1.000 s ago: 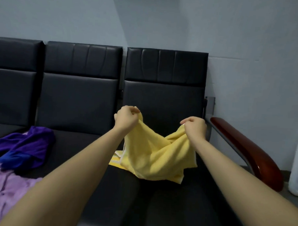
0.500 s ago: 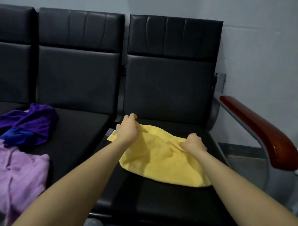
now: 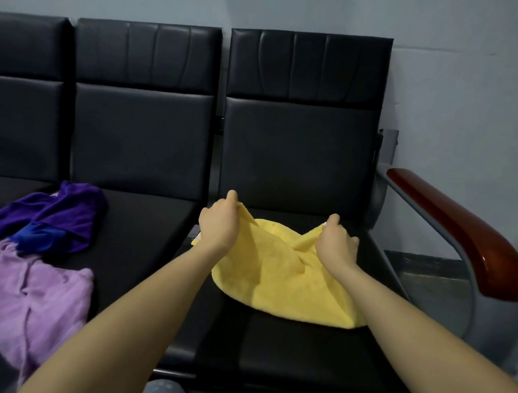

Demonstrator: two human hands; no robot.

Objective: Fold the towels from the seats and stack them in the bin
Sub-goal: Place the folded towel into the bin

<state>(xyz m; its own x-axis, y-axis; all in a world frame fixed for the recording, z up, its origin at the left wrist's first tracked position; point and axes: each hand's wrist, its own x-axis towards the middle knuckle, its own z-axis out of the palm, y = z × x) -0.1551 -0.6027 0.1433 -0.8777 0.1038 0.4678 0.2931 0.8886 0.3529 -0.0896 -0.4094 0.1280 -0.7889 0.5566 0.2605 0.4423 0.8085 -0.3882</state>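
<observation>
A person stands before a row of black seats [image 3: 298, 156] set against a grey wall [image 3: 464, 86], both bare arms reaching forward. The yellow towel [image 3: 281, 274] lies on the cushion of the right-hand seat, its near edge flat and rounded, its far part lifted into two peaks.

The left hand [image 3: 219, 224] has its fingers curled round the far left corner of the yellow towel and holds that corner up off the cushion. The right hand [image 3: 336, 244] pinches the far right corner in the same way, a little lower. The two hands are apart, with a sag of cloth between them. A small bit of the towel's edge shows just left of the left wrist, at the gap between two seats.

On the middle seat, well apart from the yellow towel, lies a crumpled dark purple towel [image 3: 64, 214] with a blue fold [image 3: 39, 235] showing at its front. Touching it on the near side, a lilac towel [image 3: 36, 302] lies rumpled and hangs over the front edge of the seat.

At the right end of the row a reddish-brown armrest [image 3: 458, 231] sits on a grey metal frame [image 3: 423, 215], beside the seat that holds the yellow towel. The floor [image 3: 438, 281] beyond it is dark. No bin is in view.
</observation>
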